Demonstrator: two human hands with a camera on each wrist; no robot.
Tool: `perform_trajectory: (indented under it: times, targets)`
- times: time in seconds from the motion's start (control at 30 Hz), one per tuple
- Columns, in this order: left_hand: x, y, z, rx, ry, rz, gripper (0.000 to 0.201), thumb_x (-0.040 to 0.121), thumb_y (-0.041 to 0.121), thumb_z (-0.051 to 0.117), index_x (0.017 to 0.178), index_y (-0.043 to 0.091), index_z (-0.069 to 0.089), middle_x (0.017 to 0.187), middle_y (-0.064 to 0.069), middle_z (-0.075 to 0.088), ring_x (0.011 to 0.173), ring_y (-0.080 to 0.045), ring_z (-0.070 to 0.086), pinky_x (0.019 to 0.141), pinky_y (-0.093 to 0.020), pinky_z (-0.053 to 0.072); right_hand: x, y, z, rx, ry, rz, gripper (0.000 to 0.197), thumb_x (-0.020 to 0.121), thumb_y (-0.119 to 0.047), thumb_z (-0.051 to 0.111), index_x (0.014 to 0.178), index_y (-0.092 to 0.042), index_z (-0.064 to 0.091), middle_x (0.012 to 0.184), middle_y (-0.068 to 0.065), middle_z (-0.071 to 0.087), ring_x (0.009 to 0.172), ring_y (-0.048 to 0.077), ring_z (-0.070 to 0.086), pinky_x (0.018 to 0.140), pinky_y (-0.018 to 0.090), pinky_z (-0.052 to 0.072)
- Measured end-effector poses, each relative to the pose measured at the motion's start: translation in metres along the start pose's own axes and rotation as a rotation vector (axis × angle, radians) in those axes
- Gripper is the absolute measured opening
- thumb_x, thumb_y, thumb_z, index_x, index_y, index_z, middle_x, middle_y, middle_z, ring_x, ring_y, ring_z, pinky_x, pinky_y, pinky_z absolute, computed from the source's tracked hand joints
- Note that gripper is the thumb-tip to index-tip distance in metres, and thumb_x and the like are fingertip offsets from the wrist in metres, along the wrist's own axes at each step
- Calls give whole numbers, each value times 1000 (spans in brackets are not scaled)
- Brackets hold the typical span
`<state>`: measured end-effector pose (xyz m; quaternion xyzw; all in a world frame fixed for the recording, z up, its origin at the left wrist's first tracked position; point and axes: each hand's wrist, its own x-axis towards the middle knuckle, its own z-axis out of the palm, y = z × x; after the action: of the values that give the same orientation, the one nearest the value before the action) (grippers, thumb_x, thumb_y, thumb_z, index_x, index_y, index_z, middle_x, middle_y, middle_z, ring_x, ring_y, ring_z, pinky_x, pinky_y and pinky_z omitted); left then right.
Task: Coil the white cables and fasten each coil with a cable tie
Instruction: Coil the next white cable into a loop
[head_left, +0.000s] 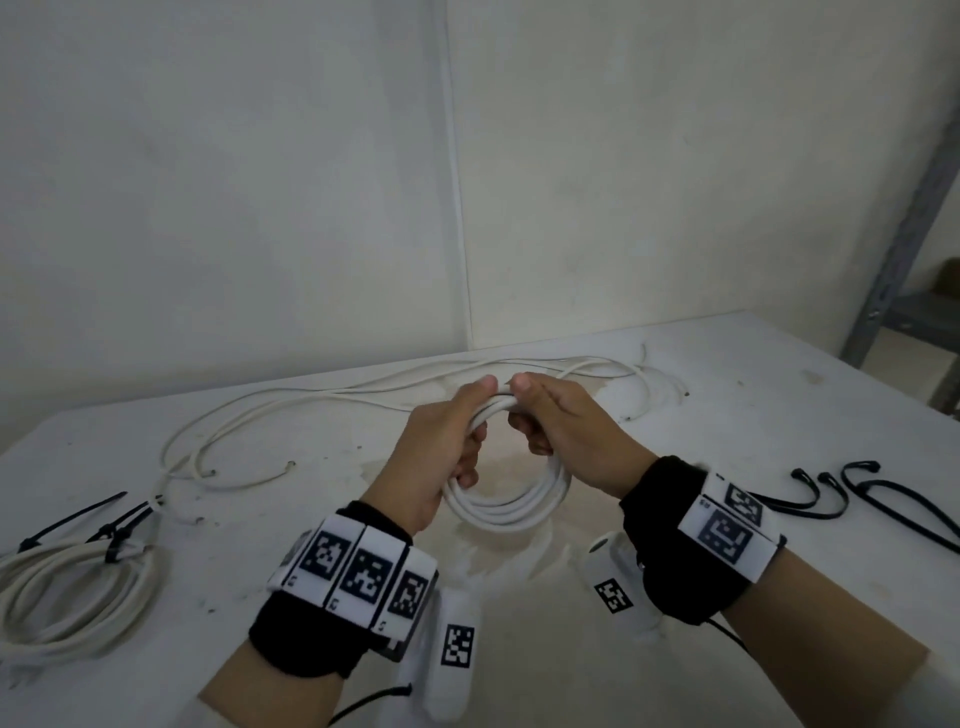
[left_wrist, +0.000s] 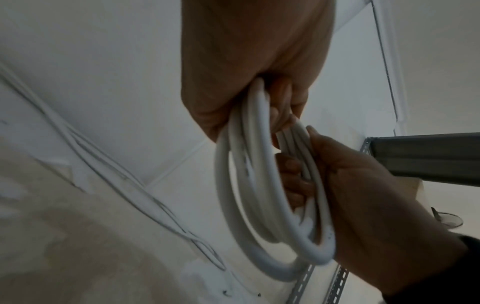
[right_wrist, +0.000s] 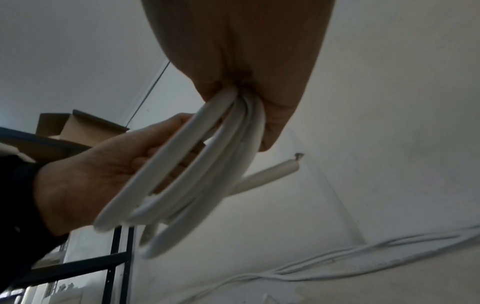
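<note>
A coil of white cable (head_left: 511, 501) hangs above the middle of the white table (head_left: 727, 395), held at its top by both hands. My left hand (head_left: 452, 441) grips the coil's left upper part, thumb on top. My right hand (head_left: 556, 421) grips the right upper part, its thumb tip close to the left thumb. In the left wrist view the coil (left_wrist: 249, 205) runs through the left hand (left_wrist: 246, 72), with the right hand (left_wrist: 363, 195) wrapped round its far side. In the right wrist view the coil (right_wrist: 182, 181) shows a cut cable end (right_wrist: 275, 170) sticking out.
Loose white cables (head_left: 363, 395) lie across the back of the table. A tied coil (head_left: 67, 597) with black cable ties (head_left: 114, 530) lies at the left. More black cable ties (head_left: 841, 493) lie at the right. A metal shelf frame (head_left: 904, 260) stands at the right edge.
</note>
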<state>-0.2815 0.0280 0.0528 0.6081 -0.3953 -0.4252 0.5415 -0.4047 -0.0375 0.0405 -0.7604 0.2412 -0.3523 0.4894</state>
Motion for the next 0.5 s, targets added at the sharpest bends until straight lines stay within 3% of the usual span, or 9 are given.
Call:
perform_trajectory:
  times: [0.07,0.13,0.3,0.43,0.5]
  targets:
    - [0,-3,8,-17,43,7,44,88,41,55,56,12,46,36,6,33,32,-9,27,40,-19,27,-2,5,-3,-52,17,-21,43,98,-30,32,87,7,52,63,-2,40,52,7,32,50,18,30]
    - [1,-4,15,-50,37,7,43,88,39,56,56,12,46,36,7,32,32,-8,27,38,-19,27,-4,9,-7,-65,50,-30,47,98,-30,32,93,11,51,63,-2,41,54,8,33,51,19,30]
    - [2,-6,31,-80,-16,47,38,86,34,58,57,12,47,35,10,32,31,-5,26,38,-19,26,-12,14,-19,-30,114,-23,48,99,-32,27,83,6,50,63,-1,39,56,9,32,54,21,29]
    - [6,-13,45,-42,13,112,21,81,21,68,61,17,63,38,7,34,37,-8,28,41,-21,27,-16,17,-29,10,146,-4,47,101,-31,23,75,-2,49,62,-4,37,54,2,34,56,14,30]
    - [9,-17,51,-36,34,122,20,81,19,69,61,18,64,39,6,34,37,-9,28,42,-21,27,-17,20,-34,32,143,18,44,102,-25,23,76,-2,50,61,-4,39,54,1,35,56,13,30]
